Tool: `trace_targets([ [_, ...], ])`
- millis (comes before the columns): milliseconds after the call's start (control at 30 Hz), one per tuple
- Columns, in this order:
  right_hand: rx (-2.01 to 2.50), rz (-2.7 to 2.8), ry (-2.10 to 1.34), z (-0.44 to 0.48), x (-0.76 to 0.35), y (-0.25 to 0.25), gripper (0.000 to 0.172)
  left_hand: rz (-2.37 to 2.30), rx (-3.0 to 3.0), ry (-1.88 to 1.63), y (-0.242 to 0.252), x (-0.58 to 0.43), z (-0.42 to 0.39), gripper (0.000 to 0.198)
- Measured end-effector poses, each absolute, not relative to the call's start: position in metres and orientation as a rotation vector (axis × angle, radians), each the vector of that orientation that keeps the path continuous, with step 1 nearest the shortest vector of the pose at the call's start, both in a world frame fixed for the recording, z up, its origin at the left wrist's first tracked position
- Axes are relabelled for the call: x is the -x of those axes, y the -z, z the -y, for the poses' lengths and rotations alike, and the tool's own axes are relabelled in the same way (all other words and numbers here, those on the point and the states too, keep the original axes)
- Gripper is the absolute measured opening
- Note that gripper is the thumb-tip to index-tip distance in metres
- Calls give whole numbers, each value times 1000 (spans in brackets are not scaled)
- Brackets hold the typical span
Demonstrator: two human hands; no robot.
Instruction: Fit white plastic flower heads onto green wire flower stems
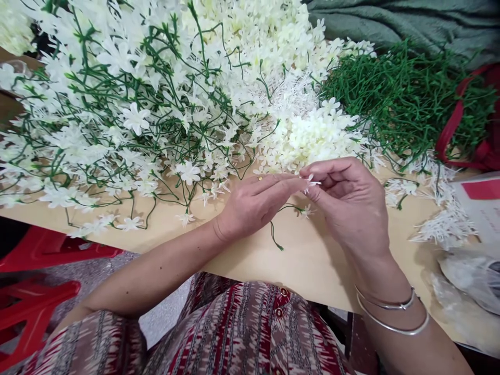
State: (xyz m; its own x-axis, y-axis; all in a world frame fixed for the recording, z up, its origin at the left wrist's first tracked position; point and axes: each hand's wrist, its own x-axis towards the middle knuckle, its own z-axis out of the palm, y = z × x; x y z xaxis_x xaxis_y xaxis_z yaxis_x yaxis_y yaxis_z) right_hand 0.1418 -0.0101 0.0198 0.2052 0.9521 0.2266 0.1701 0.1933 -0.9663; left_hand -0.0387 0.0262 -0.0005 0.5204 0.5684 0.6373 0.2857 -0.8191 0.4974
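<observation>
My left hand (258,204) is closed, palm down, around a green plastic flower stem (276,238), whose lower end hangs out beneath it. Another thin branch of green stem with a spiky white stamen piece (307,211) at its tip pokes out below the fingers. With thumb and fingers pinched, my right hand (351,205) meets the left fingertips at a small white artificial flower (311,182). The fingers partly cover this flower. Just beyond the hands lies a pile of loose cream-white blossoms (308,138).
Finished-looking white flowers on green stems (136,120) heap across the left of the table (234,260). Bare green stems (394,99) pile at the back right, beside a red strap (449,130). White stamens (445,224) and a plastic bag (472,281) lie at right. Red stools (39,307) stand lower left.
</observation>
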Motion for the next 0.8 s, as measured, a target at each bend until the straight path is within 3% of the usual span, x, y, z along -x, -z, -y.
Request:
trace_targets([
  [267,1186,1308,-631,10,-152,-21,14,-839,-2138,-1379,3,29,-20,19],
  [367,1187,1246,-650,7,-155,-15,15,-589,-2232,-1406,-3,34,-27,13],
  [567,1188,1152,-542,-2,-170,-10,20,-106,-2425,-423,-18,49,-37,16],
  [733,1230,1070,-482,-6,-180,-14,25,-168,-2362,-198,-16,52,-39,5],
  [800,1218,1042,-486,-6,-180,-15,25,-150,-2300,-191,-15,51,-41,11],
])
